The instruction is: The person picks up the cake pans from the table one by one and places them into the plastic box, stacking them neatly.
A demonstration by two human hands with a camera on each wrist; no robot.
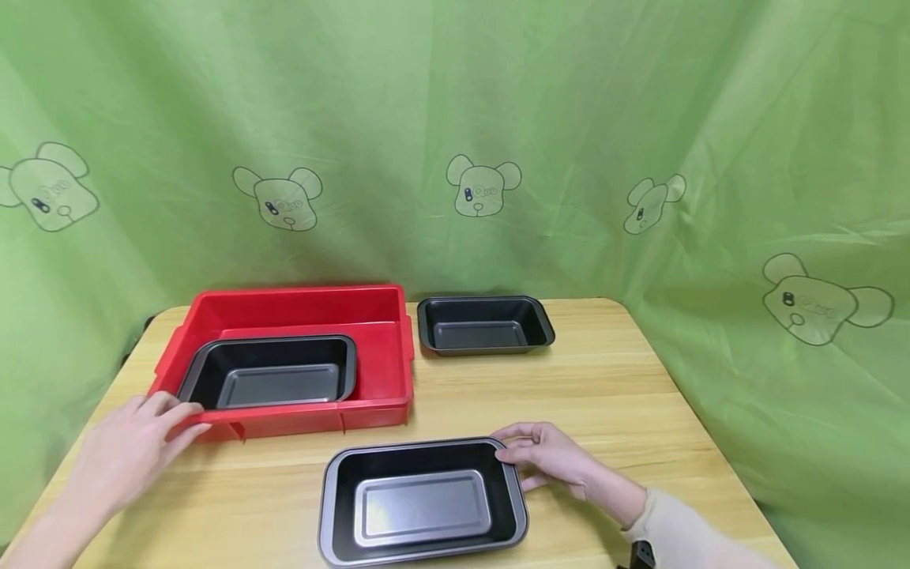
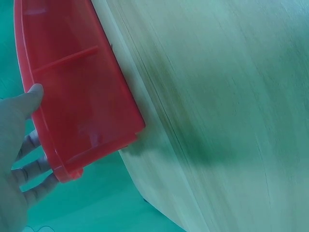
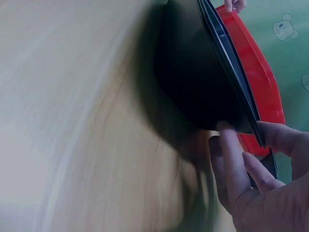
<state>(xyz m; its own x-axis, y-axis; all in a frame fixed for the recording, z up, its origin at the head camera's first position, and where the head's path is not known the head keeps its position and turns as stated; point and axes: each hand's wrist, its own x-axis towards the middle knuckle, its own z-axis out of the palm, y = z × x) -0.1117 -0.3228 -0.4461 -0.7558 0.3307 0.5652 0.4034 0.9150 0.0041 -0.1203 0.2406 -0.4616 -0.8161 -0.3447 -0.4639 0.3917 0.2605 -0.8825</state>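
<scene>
At the table's front, my right hand (image 1: 550, 458) pinches the right end of a dark loaf pan (image 1: 423, 506), thumb over the rim and fingers underneath. In the right wrist view the pan's outer side (image 3: 193, 72) throws a shadow on the wood; whether its base touches the table I cannot tell. My left hand (image 1: 131, 450) grips the front-left rim of a red plastic tray (image 1: 377, 415). The left wrist view shows its thumb (image 2: 35, 96) on the outer wall, with the other fingers behind the rim. A second loaf pan (image 1: 277, 385) lies inside the tray, toward its left.
A smaller dark loaf pan (image 1: 485, 335) stands on the wooden table (image 1: 590, 379), right of the tray near the back edge. Green curtains (image 1: 569, 118) with bear-head drawings hang behind the table and along its sides.
</scene>
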